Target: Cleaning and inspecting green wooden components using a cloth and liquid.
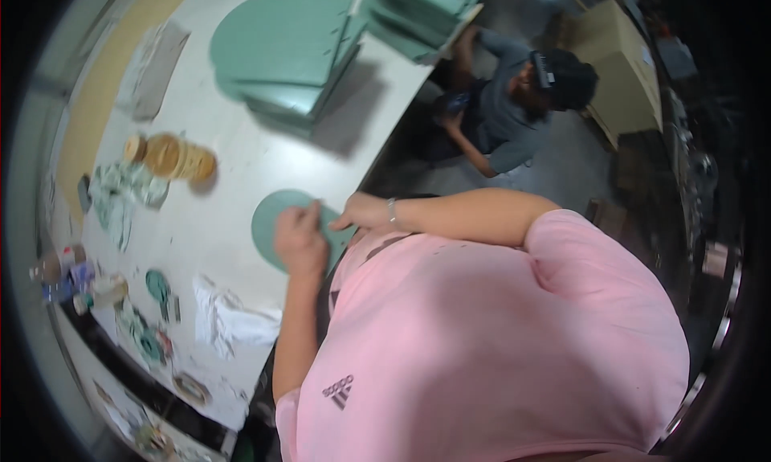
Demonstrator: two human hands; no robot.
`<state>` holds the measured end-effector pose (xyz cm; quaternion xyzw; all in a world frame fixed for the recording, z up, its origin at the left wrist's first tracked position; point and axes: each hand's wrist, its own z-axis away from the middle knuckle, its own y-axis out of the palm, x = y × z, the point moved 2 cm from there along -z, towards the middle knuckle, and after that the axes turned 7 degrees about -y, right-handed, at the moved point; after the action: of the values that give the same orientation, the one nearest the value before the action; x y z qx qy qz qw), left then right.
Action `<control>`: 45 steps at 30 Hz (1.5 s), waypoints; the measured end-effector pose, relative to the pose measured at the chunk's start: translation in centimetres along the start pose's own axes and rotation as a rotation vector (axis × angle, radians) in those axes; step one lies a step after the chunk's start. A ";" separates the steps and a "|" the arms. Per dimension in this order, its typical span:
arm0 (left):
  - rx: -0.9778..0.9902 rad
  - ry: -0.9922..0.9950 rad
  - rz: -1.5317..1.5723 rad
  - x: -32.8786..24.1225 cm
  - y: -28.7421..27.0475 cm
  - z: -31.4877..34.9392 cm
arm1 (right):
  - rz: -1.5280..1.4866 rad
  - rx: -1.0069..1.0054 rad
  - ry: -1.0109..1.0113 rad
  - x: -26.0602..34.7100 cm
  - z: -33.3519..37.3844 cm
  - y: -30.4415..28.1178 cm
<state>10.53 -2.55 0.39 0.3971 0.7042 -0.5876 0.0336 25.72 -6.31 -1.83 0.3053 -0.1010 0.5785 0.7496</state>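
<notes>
A flat green rounded panel (269, 217) lies at the near edge of the white table, partly under my hands. Over its middle is my left hand (301, 235), blurred, its fingers curled in; anything inside them is hidden. My right hand (365, 213), with a bracelet at the wrist, is at the panel's right side. Its thumb lies along the rim and its other fingers are folded, seeming to grip the edge. Farther up the table sits a stack of larger green rounded panels (281, 44).
More green panels (418, 16) stand at the far table corner. An amber bottle (173, 157) lies near a pale green cloth (124, 193). Leftward are a white cloth (233, 317) and a tape roll (191, 387). Beyond the table's right edge a person (514, 100) sits low by a large carton (614, 68).
</notes>
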 end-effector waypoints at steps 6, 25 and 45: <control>-0.068 -0.148 -0.086 2.8 -0.3 -1.1 | -0.056 0.054 0.020 -1.9 -2.2 -0.6; -0.071 -0.091 -0.183 1.7 0.6 -0.5 | -0.053 0.047 -0.052 -1.4 -1.7 -0.5; -0.110 -0.057 -0.052 2.2 0.0 -0.5 | -0.086 0.126 -0.056 -1.6 -2.2 -0.7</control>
<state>9.26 -0.92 -0.61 0.3591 0.7444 -0.5598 0.0603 25.45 -6.40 -4.60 0.3720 -0.0722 0.5421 0.7500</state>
